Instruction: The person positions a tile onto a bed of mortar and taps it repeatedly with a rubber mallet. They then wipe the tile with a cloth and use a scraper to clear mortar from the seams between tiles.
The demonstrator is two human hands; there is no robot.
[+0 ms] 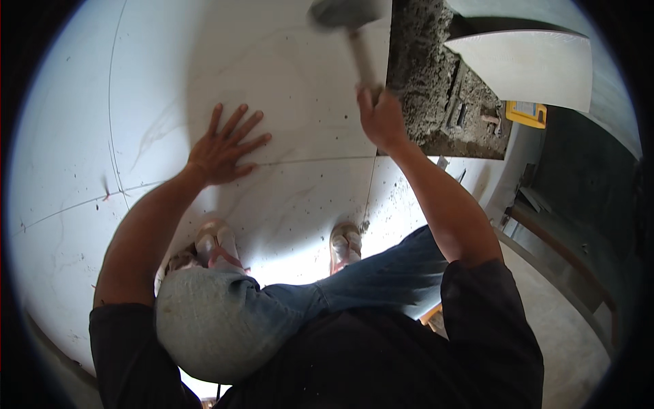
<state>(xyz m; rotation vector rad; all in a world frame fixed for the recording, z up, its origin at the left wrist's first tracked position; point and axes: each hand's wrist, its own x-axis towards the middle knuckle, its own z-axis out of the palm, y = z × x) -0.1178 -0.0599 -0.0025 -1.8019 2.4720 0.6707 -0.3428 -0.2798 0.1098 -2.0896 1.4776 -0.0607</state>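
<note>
Right hand (381, 123): closed round the handle of a mallet (344, 13), head blurred, ahead over pale tile (293, 88). Left hand (228, 146): fingers splayed, holding nothing, palm-down on that tile. Right of right hand: rough mortar (422, 75). Risk: an overhard blow near the edge could chip the tile.

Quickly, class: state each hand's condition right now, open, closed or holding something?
Left hand: open, spread out on the white tiles.
Right hand: closed, holding a mallet by its handle.
</note>
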